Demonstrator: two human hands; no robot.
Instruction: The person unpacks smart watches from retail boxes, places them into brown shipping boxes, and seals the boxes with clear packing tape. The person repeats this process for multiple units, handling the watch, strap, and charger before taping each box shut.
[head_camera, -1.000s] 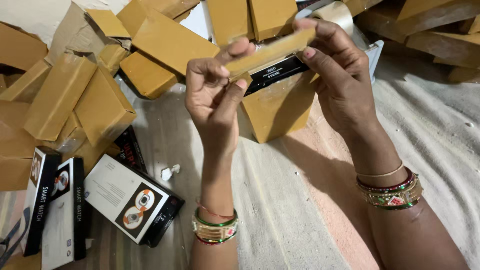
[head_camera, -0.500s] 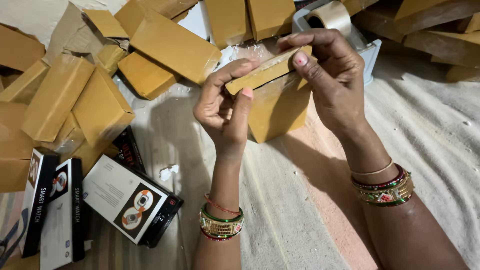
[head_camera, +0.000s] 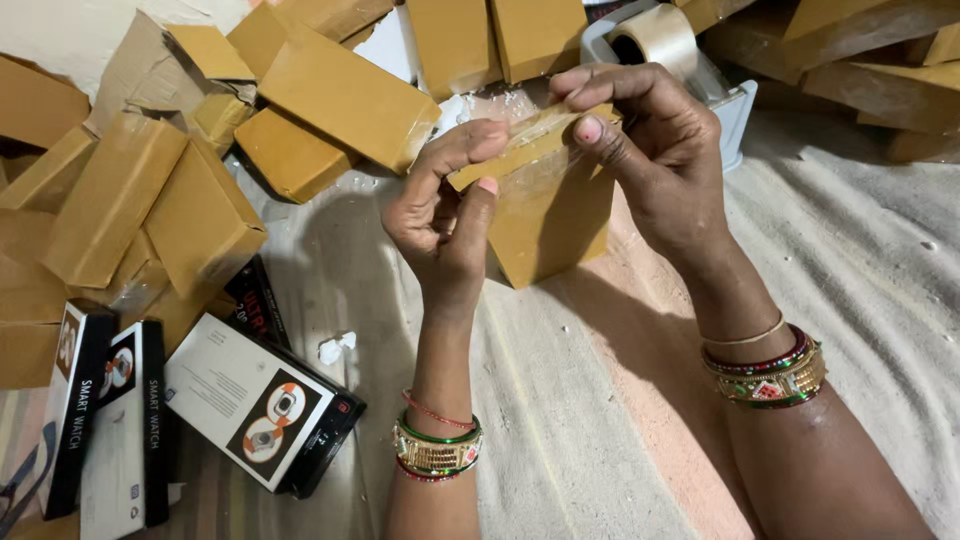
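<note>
Both hands hold one small brown cardboard box (head_camera: 553, 215) up in front of me, above the cloth. My left hand (head_camera: 445, 215) grips its left end, the thumb and forefinger pinching the top flap. My right hand (head_camera: 655, 150) pinches the top right corner, and a strip of clear tape lies over the lid. Bangles sit on both wrists.
Several sealed brown boxes (head_camera: 340, 95) are piled at the left and along the back. A tape dispenser (head_camera: 665, 45) with a clear roll stands behind the hands. Black-and-white printed retail boxes (head_camera: 260, 400) lie at the lower left on the pale cloth (head_camera: 860, 260).
The flap is now shut over the dark item that showed inside the box earlier. The box has been lowered slightly and both hands press along its top edge.
</note>
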